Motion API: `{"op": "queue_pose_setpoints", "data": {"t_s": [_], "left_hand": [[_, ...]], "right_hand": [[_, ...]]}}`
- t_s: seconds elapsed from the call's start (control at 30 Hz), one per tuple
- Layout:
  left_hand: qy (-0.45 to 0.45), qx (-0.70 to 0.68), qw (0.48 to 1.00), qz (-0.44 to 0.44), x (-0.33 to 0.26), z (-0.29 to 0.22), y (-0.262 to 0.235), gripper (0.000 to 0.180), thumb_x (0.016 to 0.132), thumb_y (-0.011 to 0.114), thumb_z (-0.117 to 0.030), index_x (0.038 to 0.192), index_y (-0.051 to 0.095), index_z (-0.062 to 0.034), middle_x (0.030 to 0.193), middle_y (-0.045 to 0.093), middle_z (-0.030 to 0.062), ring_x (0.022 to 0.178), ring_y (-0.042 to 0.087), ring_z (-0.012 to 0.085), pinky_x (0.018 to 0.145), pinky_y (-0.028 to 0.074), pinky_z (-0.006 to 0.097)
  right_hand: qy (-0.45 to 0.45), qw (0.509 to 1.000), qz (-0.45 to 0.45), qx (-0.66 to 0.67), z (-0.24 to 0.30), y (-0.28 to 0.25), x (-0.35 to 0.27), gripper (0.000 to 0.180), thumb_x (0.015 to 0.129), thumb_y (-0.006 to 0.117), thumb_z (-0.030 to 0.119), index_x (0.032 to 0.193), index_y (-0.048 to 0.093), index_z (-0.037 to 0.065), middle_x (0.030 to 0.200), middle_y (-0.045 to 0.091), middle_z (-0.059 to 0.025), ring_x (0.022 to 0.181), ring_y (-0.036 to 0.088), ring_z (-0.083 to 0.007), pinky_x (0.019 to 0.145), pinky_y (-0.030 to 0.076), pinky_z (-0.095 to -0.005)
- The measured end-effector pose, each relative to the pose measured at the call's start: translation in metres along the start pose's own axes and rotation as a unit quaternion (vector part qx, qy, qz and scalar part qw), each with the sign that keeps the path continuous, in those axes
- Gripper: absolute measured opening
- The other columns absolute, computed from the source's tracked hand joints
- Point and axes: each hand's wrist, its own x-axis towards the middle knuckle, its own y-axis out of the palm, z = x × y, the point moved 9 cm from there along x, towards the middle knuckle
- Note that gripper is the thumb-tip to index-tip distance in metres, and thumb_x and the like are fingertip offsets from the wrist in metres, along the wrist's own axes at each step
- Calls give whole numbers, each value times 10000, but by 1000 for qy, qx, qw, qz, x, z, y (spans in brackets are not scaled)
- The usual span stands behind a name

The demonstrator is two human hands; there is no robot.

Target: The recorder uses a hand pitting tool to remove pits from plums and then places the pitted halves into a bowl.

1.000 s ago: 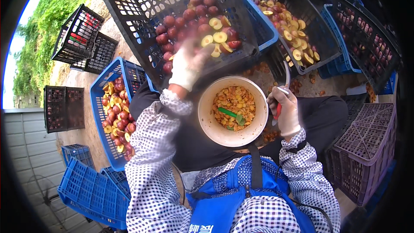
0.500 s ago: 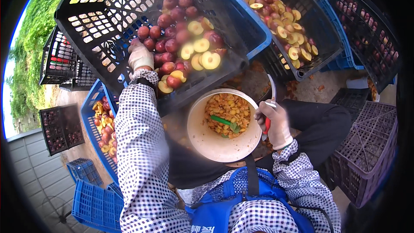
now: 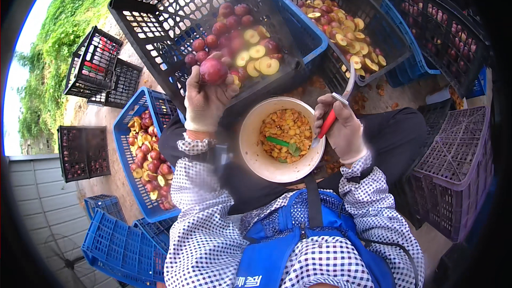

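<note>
My left hand (image 3: 205,98), in a pale glove, grips a round red plum (image 3: 214,71) in front of a tilted black crate (image 3: 160,48). Whole plums (image 3: 233,21) and yellow-fleshed halves (image 3: 257,52) lie in that crate. In my gloved right hand (image 3: 344,130) is a curved knife with a red handle (image 3: 328,124), its blade (image 3: 350,81) pointing up and away. Between my legs stands a white bucket (image 3: 250,160) partly filled with orange-yellow pits (image 3: 285,122). A green stick-like piece (image 3: 277,142) and a leaf (image 3: 294,149) rest on the pits.
Another black crate (image 3: 394,64) of halved plums stands at the far right. To the left is a blue crate (image 3: 125,165) of cut and whole plums. A purple crate (image 3: 453,165) sits at the right; blue crates (image 3: 120,245) lie at the lower left.
My left hand has come out of the black crate toward me, bringing a plum. My right hand has tilted the knife and moved slightly up. The whole view has shifted a little.
</note>
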Motion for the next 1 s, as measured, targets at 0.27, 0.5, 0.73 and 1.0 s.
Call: {"op": "queue_pose_setpoints", "data": {"t_s": [0.27, 0.5, 0.73, 1.0], "left_hand": [[-79, -125, 987, -62, -81, 110, 6, 451, 987, 513, -497, 1178, 570, -92, 953, 580, 67, 571, 433, 90, 497, 357, 231], [-148, -159, 974, -64, -124, 137, 25, 509, 977, 490, -532, 1167, 552, -64, 1002, 623, 101, 654, 542, 130, 575, 487, 264], [-7, 85, 982, -167, -139, 119, 35, 499, 1012, 408, -516, 1155, 598, -77, 982, 625, 61, 751, 591, 131, 578, 469, 249], [-90, 74, 972, -204, -151, 132, 21, 436, 1001, 456, -488, 1067, 623, -91, 851, 598, 11, 598, 497, 79, 500, 375, 201]], "right_hand": [[31, 973, 47, -226, -29, 31, -46, 337, 1002, 616, 360, 1121, 613, 44, 906, 583, 29, 683, 466, -18, 616, 391, -160], [-119, 857, 121, -487, -21, 74, -63, 357, 982, 621, 406, 917, 584, 57, 711, 606, -102, 619, 585, -238, 595, 462, -333], [-246, 761, 86, -594, -17, 102, -83, 285, 943, 680, 329, 925, 602, 55, 756, 662, -172, 711, 671, -364, 621, 510, -420], [-215, 711, 76, -665, -40, 84, -81, 403, 949, 636, 448, 910, 586, 50, 774, 668, -181, 737, 673, -379, 650, 523, -431]]}}
